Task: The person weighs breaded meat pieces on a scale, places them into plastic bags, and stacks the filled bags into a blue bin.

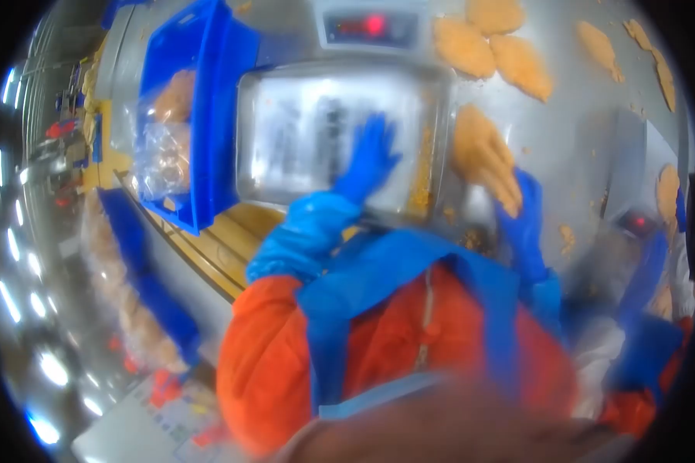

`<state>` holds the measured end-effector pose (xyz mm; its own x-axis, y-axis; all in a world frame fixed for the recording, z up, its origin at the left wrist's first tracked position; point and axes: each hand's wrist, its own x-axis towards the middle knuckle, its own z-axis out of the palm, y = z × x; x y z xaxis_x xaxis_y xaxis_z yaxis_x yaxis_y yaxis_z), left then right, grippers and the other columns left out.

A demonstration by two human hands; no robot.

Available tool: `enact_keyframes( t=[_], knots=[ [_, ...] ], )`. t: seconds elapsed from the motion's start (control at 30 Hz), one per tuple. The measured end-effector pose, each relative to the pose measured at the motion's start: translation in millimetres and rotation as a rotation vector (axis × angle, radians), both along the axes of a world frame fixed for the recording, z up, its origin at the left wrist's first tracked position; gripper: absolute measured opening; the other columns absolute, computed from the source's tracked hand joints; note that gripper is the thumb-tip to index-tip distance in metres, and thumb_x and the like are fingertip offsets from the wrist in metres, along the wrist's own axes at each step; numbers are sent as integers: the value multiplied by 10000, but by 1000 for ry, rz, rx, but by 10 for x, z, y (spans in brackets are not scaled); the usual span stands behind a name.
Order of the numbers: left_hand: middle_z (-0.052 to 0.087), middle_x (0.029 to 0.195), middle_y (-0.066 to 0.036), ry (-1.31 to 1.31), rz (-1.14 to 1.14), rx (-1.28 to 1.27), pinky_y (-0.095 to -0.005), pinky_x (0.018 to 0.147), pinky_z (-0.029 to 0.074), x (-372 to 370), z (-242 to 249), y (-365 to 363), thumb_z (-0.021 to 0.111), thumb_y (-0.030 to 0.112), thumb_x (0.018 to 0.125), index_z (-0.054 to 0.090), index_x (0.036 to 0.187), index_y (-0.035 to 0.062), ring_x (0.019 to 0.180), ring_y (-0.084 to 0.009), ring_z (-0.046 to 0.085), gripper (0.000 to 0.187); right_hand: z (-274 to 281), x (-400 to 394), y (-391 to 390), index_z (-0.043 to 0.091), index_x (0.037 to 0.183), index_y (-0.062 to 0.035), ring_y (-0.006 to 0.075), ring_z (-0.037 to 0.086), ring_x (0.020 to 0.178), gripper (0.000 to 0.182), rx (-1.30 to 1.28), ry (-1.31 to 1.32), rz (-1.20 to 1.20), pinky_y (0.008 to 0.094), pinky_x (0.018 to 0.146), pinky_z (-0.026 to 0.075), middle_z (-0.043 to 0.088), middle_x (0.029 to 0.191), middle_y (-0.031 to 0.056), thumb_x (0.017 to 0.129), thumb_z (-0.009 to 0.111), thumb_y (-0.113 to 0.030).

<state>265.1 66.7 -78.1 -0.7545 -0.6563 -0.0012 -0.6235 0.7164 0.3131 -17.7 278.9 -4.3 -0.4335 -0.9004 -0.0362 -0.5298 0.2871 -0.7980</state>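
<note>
My left hand (369, 158), in a blue glove, is open with its fingers spread over the shiny, shallow metal pan (286, 131) of a scale. Nothing is in that hand. To the right of the pan, my right hand (522, 220), gloved in blue as well, is closed on the edge of an orange-brown breaded cutlet (483, 150); what looks like a second cutlet overlaps it. Several more breaded cutlets (462, 48) lie on the steel table (564, 147) beyond. Behind the pan, the scale's display (367, 28) glows red, its digits blurred.
Left of the pan stands a tilted blue crate (216, 116) with clear bags (166, 158) of cutlets in it. Lower left, more bagged pieces (123, 278) lie along a blue edge. At the right, a co-worker's blue sleeve (645, 270) is near another red display (639, 222). Crumbs dot the table.
</note>
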Motion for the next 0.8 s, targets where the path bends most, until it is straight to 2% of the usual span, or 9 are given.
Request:
enact_keyframes(
  t=[0.17, 0.3, 0.43, 0.5, 0.6, 0.63, 0.7, 0.77, 0.8],
  knots=[
    [160, 1472, -194, -131, 5, -146, -541, 1074, 33, 196, 356, -93, 510, 386, 867, 250, 1414, 78, 1369, -340, 122, 679, 130, 142, -15, 427, 1322, -91, 304, 425, 1217, 623, -77, 14, 41, 358, 982, 377, 411, 1344, 148, 752, 676, -103],
    [194, 1456, -213, -80, 18, -137, -521, 1080, 90, 201, 81, -62, 535, 350, 863, 291, 1392, 52, 1358, -347, 165, 654, 233, 87, -58, 410, 1325, -62, 276, 437, 1211, 615, -80, -78, 28, 355, 988, 373, 452, 1316, 138, 768, 669, -84],
    [390, 1309, -245, 234, 9, -82, -447, 1005, 302, 359, -168, -287, 578, 210, 830, 413, 1293, 5, 1206, -391, 369, 533, 350, -41, -83, 408, 1307, -35, 259, 495, 1146, 582, -60, -215, -129, 343, 961, 408, 484, 1266, 132, 777, 648, -26],
    [486, 1214, -252, 321, 48, -53, -429, 950, 378, 336, -7, -301, 595, 151, 802, 479, 1231, -14, 1111, -405, 460, 474, 461, -121, -95, 364, 1333, -43, 274, 504, 1133, 642, -87, -841, -440, 359, 952, 426, 488, 1254, 145, 758, 650, -13],
    [576, 1108, -130, -246, 288, 232, -353, 839, 450, 222, 78, -291, 457, 268, 901, 552, 1122, 38, 966, -283, 556, 333, 818, 242, -257, 327, 1351, -52, 269, 522, 1110, 670, -100, -1139, -368, 365, 926, 451, 494, 1244, 147, 757, 635, -19],
    [584, 971, -153, 135, 389, 448, -403, 779, 449, 375, -488, -332, 553, 201, 770, 603, 973, 37, 856, -308, 554, 266, 900, 358, -348, 329, 1350, -49, 262, 532, 1096, 659, -80, -1316, -338, 361, 912, 460, 504, 1235, 142, 763, 628, -25],
    [592, 834, -175, 521, 475, 644, -454, 719, 447, 444, -565, -296, 649, 133, 640, 653, 824, 35, 746, -334, 552, 209, 919, 711, -534, 358, 1331, -45, 243, 546, 1077, 629, -30, -1408, -268, 358, 898, 465, 531, 1202, 130, 762, 625, -29],
    [584, 700, -158, -178, -42, 197, -443, 677, 450, 564, -323, -120, 673, 229, 625, 632, 571, 66, 699, -313, 561, 177, 1035, 913, -716, 375, 1322, -47, 238, 550, 1070, 614, -48, -1431, -189, 356, 895, 465, 542, 1189, 124, 762, 627, -36],
    [584, 700, -158, -172, -28, 165, -443, 677, 450, 529, -133, -139, 673, 229, 625, 632, 571, 66, 699, -313, 561, 177, 1086, 964, -796, 391, 1312, -49, 233, 555, 1062, 599, -44, -1444, -119, 354, 892, 465, 552, 1175, 119, 762, 629, -44]
  ],
)
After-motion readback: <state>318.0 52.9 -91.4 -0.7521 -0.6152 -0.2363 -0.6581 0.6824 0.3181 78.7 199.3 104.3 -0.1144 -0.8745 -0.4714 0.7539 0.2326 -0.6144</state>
